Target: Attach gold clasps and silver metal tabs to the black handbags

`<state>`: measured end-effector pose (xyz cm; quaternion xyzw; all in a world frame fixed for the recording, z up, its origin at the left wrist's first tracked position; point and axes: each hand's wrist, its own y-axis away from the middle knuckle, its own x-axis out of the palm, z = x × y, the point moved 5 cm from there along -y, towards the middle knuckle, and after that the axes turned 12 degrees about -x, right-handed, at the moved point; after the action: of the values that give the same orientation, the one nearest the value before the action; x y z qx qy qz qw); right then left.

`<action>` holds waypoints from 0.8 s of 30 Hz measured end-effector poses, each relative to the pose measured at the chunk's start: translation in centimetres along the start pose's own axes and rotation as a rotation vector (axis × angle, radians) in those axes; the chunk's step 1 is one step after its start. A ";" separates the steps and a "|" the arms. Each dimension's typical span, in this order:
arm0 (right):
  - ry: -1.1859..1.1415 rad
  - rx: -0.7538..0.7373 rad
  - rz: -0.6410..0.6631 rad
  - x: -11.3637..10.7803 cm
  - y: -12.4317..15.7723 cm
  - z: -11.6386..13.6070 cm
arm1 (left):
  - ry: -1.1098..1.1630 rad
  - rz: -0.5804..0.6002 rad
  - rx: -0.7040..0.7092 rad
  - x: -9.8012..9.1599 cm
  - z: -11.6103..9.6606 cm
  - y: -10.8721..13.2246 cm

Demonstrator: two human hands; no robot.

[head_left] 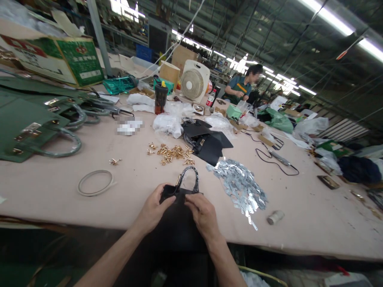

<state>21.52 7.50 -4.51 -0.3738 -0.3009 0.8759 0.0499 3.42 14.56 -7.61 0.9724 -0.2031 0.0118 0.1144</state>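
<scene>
A black bag panel (pixel 182 223) with a plastic-wrapped handle (pixel 191 170) hangs over the table's front edge. My left hand (pixel 155 205) grips its upper left corner, thumb on the near face. On the right side of the same top edge, my right hand (pixel 203 211) has its thumb and fingers pinched together just below the handle's base; whatever lies between the fingertips is too small to make out. Gold metal fittings (pixel 173 153) lie heaped beyond the handle. Flat silver metal plates (pixel 239 183) are piled to the right.
Black leather pieces (pixel 208 143) lie behind the fittings. Green bags (pixel 32 123) fill the left side. A ring of tape (pixel 95 182), a small roll (pixel 275 217), a corded tool (pixel 279 158) and a fan (pixel 194 81) are on the table. A person (pixel 241 85) works farther back.
</scene>
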 end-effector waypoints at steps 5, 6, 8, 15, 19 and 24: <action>0.051 -0.050 0.004 0.4 -0.3 0.4 | -0.039 -0.050 0.020 -0.1 0.2 -0.1; 0.067 -0.064 0.011 0.4 -0.3 0.5 | -0.048 -0.056 0.018 -0.2 0.3 -0.1; 0.101 -0.081 0.041 0.5 -0.3 0.7 | -0.058 -0.060 0.013 -0.2 0.6 -0.2; 0.194 -0.101 0.190 0.4 -1.0 0.9 | -0.075 -0.032 0.029 -0.1 0.6 0.1; 0.356 -0.104 0.263 1.2 -0.8 1.3 | -0.075 -0.048 0.021 -0.2 0.7 0.1; 0.378 -0.144 0.294 1.5 -0.8 1.4 | -0.087 -0.068 0.003 -0.2 0.7 -0.1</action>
<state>19.38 7.94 -4.28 -0.5733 -0.2903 0.7646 -0.0497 3.23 14.59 -8.30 0.9785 -0.1745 -0.0342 0.1042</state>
